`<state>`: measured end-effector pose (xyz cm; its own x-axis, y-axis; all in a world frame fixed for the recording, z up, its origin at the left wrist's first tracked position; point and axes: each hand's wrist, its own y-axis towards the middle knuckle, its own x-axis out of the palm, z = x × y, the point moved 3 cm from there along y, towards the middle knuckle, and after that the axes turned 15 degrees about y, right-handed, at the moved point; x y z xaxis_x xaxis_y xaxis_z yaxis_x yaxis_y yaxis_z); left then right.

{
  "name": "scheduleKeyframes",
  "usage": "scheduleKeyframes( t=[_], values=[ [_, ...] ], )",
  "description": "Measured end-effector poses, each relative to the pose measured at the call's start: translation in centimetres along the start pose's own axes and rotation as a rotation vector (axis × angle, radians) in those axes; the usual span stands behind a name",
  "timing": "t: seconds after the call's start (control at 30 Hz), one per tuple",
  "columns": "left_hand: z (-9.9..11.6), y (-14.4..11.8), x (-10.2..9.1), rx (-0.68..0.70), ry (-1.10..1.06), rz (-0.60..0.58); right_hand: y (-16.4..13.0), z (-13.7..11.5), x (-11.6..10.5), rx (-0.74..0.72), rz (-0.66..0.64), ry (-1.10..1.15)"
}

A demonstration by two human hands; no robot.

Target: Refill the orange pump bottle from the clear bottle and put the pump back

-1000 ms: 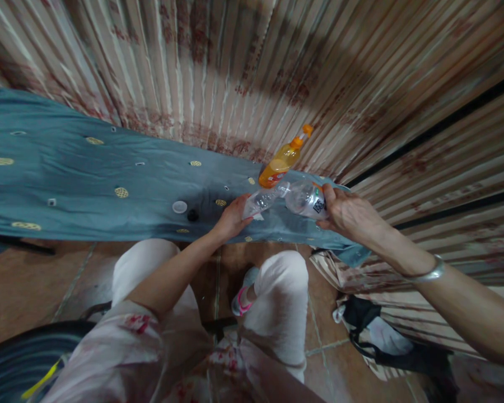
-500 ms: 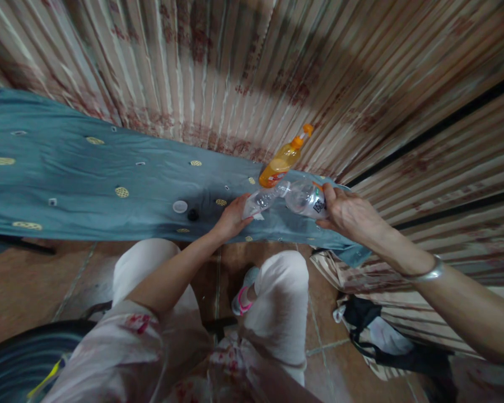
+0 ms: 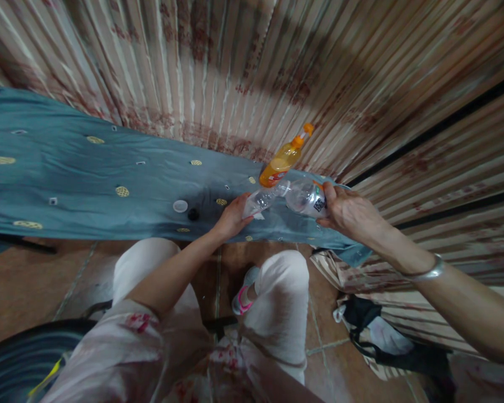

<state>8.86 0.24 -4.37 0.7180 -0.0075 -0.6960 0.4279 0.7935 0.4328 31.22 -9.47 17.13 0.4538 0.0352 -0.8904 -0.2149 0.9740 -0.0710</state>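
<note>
My left hand is closed around a small clear plastic bottle, tilted with its neck up to the right. My right hand grips a larger clear plastic bottle with a printed label, tipped on its side with its mouth to the left. The two bottle necks meet; whether liquid passes between them I cannot make out. Just behind them stands an orange pump bottle of yellow-orange liquid. Left of my left hand lie a white cap and a black cap.
A blue-green cloth with pineapple prints covers the narrow table. Behind it hangs a pleated, patterned curtain. A black bag lies on the tiled floor at right, and a dark ribbed round thing is at lower left.
</note>
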Motion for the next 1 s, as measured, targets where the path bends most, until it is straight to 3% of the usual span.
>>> scheduleKeyframes(
  t=[1.0],
  values=[
    [0.00,0.03,-0.01,-0.015,0.011,-0.020,-0.03,0.24,0.26,-0.027,0.033,0.024]
  ],
)
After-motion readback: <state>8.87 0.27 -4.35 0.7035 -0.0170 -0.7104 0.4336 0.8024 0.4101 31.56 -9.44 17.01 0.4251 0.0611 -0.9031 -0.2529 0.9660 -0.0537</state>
